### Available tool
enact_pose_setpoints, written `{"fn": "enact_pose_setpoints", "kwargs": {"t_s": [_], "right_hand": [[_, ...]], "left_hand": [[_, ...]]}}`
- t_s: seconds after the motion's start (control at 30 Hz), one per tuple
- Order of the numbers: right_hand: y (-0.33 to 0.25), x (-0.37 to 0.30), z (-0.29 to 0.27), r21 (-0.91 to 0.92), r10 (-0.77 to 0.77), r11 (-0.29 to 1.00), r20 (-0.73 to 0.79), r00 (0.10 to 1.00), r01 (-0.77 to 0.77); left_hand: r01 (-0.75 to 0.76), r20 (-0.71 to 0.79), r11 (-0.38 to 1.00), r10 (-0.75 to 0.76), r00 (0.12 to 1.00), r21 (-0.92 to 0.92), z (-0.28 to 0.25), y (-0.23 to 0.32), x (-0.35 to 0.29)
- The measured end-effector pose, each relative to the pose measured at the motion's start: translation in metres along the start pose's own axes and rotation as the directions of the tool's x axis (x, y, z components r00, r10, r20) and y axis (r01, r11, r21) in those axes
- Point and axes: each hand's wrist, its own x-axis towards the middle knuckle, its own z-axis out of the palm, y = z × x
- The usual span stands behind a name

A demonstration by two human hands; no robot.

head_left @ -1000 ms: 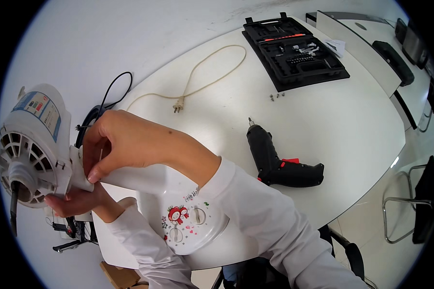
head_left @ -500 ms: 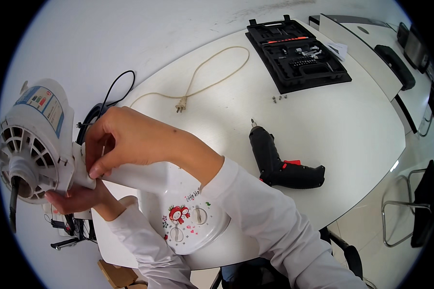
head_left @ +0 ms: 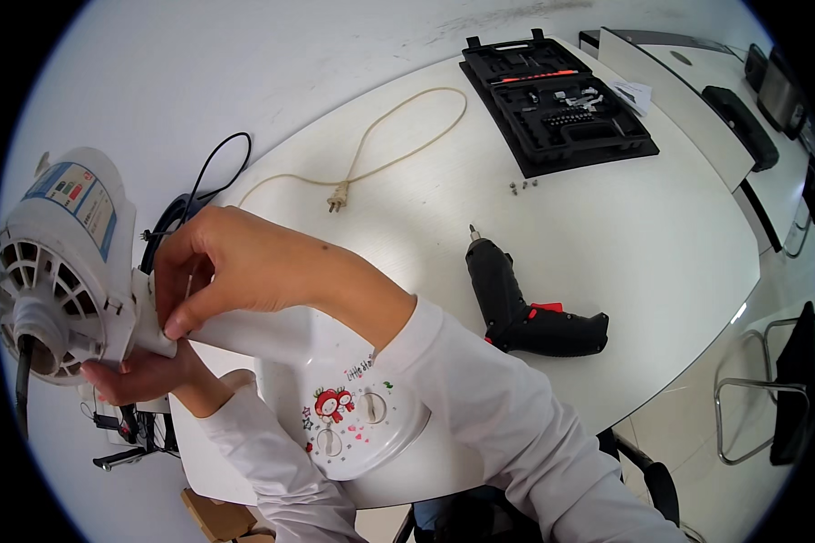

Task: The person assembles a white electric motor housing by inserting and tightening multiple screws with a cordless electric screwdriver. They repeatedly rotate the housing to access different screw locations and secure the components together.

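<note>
A white electric fan stands at the left, its motor head point(head_left: 77, 204) tilted, with a vented front and a dark shaft. The fan's neck point(head_left: 149, 312) joins a white column point(head_left: 263, 335) that runs down to a white base point(head_left: 362, 452) with printed cartoon strawberries and two round knobs. From below, my left hand point(head_left: 145, 376) is closed around the underside of the neck. My right hand point(head_left: 226, 262) is above it, thumb and fingers pinched together against the neck. A thin pale piece shows between those fingers, too small to name.
A black power screwdriver point(head_left: 516, 303) lies on the white table point(head_left: 661, 262). Several small screws point(head_left: 522, 186) sit near an open black tool case point(head_left: 561, 113). A pale power cord with plug point(head_left: 338, 197) loops across the back. Black cable point(head_left: 240, 140) lies beside the wall; a chair point(head_left: 792, 389) stands right.
</note>
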Motion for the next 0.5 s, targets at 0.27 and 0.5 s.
{"fn": "enact_pose_setpoints", "kwargs": {"t_s": [0.27, 0.5], "right_hand": [[0.004, 0.004, 0.001, -0.088, -0.122, 0.989, 0.012, 0.993, 0.122], [-0.012, 0.003, -0.002, -0.166, 0.035, 0.986, 0.014, 0.999, -0.032]], "left_hand": [[0.195, -0.005, 0.961, -0.198, 0.98, 0.198, 0.035, 0.018, 0.001], [0.277, -0.247, 0.946, -0.232, 0.941, 0.167, 0.067, 0.02, -0.001]]}}
